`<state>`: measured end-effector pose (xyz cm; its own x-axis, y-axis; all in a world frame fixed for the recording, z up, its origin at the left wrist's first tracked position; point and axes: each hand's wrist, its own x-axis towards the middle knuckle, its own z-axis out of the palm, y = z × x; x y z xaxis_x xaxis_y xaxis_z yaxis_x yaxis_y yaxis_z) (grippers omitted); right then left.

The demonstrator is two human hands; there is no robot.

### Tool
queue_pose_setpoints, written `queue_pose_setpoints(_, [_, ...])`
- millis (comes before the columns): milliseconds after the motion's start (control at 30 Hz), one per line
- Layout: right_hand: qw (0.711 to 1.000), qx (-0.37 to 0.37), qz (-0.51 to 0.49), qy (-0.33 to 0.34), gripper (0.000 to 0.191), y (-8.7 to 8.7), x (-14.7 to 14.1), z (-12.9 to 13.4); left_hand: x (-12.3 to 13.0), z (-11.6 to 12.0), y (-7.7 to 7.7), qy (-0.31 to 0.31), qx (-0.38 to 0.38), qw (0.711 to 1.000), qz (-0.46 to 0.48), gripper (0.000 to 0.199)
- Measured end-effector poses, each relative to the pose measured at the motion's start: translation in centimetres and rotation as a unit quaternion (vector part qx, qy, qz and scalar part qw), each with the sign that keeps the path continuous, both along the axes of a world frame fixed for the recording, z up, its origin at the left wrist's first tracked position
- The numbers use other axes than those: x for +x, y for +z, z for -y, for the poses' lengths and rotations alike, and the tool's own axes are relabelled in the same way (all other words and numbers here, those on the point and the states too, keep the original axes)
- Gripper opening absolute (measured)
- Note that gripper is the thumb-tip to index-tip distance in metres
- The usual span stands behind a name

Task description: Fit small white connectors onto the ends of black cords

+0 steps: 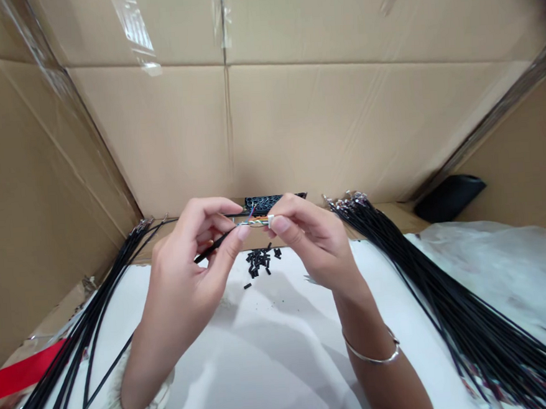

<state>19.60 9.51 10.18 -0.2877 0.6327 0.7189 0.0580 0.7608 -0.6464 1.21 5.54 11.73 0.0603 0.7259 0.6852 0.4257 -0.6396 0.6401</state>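
Between thumb and fingers, my left hand pinches a black cable close to where its sheath ends. Thin coloured wires, among them orange, green and white, run out of the sheath towards the right. At their far end is a small white connector, pinched by my right hand. One purplish wire sticks up apart from the others. Both hands are raised over the white tabletop. Below them lies a loose pile of short black tube pieces.
Bundles of black cables lie at left and right. Behind the hands stands a box of dark rings. A black pouch and clear plastic bag sit at right, a red strip at left. Cardboard walls enclose the table.
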Motion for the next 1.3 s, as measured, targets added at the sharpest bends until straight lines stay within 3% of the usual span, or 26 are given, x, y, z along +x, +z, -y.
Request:
queue_pose_setpoints(133, [0.995, -0.071, -0.065, 0.004, 0.025, 0.1, -0.3, -0.4, 0.0, 0.1, 0.0, -0.002, 0.013, 1.000, -0.009, 0.020])
queue_pose_setpoints(233, [0.991, -0.109, -0.080, 0.003, 0.015, 0.1, -0.4, -0.7, 0.1, 0.2, -0.1, 0.001, 0.019, 1.000, -0.015, 0.024])
queue_pose_setpoints(767, [0.987, -0.127, -0.097, -0.002, 0.010, 0.2, -0.4, -0.7, 0.2, -0.1, -0.4, -0.016, 0.045, 0.998, -0.029, 0.028])
queue_pose_setpoints(900, [0.988, -0.127, -0.091, 0.004, 0.011, 0.1, -0.2, -0.7, 0.1, -0.4, -0.5, -0.002, 0.047, 0.999, -0.025, 0.028])
queue_pose_setpoints(1067, [0.979, -0.187, -0.077, 0.019, 0.016, 0.2, -0.6, -0.2, 0.0, -1.2, -0.7, 0.059, 0.082, 0.994, -0.037, 0.016])
queue_pose_setpoints(1167, [0.975, -0.206, -0.077, 0.021, 0.018, 0.3, -1.0, 0.4, -0.1, -1.6, -0.7, 0.062, 0.119, 0.990, -0.038, 0.010])
queue_pose_setpoints(1300, [0.972, -0.222, -0.082, 0.013, 0.020, 0.6, -1.1, 0.9, 0.1, -1.8, -0.7, 0.064, 0.158, 0.983, -0.071, 0.019])
